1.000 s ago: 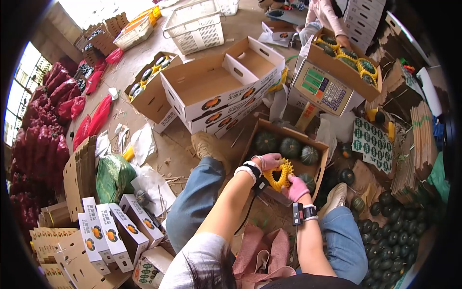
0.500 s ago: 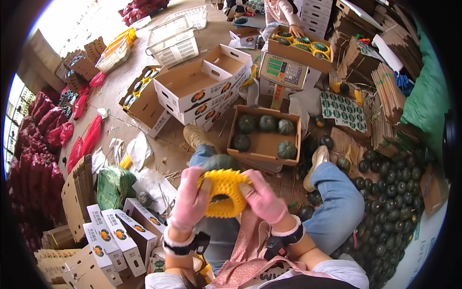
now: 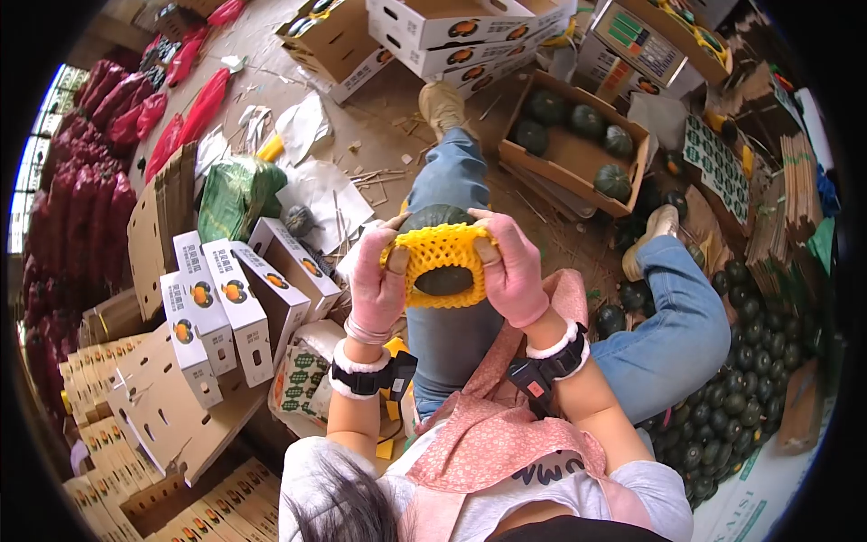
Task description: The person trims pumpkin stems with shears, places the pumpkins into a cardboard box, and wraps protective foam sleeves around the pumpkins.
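Our L hand [image 3: 377, 282] + R hand [image 3: 512, 269] grip the yellow net [image 3: 440, 264] by its sides, w/ green squash [image 3: 437, 218] in it, above our lap. Elbows bent, tbh decent floor gap btwn us & open box [image 3: 585, 144].

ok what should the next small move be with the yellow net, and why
I'd probably ease the yellow net a little further over the dark green squash, since part of the squash shows bare past the net's edge, and the left hand and right hand already hold opposite sides.
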Action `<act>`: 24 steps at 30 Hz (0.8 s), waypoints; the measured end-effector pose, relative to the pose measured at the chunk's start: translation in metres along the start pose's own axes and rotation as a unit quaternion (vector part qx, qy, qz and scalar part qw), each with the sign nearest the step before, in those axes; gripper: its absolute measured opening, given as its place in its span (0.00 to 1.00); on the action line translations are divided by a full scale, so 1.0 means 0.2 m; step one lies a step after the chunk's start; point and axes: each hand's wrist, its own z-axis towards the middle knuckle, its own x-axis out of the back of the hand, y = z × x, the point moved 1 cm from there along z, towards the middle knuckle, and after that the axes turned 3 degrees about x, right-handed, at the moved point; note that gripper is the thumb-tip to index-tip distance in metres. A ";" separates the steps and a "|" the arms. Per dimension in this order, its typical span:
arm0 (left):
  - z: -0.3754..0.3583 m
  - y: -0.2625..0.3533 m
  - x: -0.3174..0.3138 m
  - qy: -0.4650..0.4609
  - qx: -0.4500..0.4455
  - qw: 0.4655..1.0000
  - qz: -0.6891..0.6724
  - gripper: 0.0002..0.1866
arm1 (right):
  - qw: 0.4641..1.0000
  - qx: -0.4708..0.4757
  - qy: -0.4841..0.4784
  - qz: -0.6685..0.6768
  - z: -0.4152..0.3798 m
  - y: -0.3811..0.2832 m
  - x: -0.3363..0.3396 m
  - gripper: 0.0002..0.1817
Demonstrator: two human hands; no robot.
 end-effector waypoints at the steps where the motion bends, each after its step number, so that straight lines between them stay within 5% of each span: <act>1: 0.02 -0.02 0.00 0.020 -0.003 1.000 -0.024 0.08 | 1.000 -0.015 0.005 -0.010 0.01 0.00 -0.01 0.07; 7: 0.02 0.04 -0.01 0.051 0.102 0.993 0.042 0.05 | 0.988 -0.145 -0.023 -0.058 0.13 -0.08 0.03 0.03; 9: 0.07 0.03 -0.03 0.051 0.073 0.994 0.058 0.05 | 0.994 -0.080 -0.003 -0.079 0.12 -0.04 0.04 0.03; 14: 0.08 0.05 -0.07 0.050 0.038 0.995 0.079 0.05 | 0.988 -0.142 -0.009 -0.060 0.08 -0.05 0.07 0.05; 24: 0.05 -0.07 -0.08 0.060 0.123 0.990 -0.018 0.03 | 0.988 -0.146 0.029 -0.046 0.04 -0.01 0.07 0.05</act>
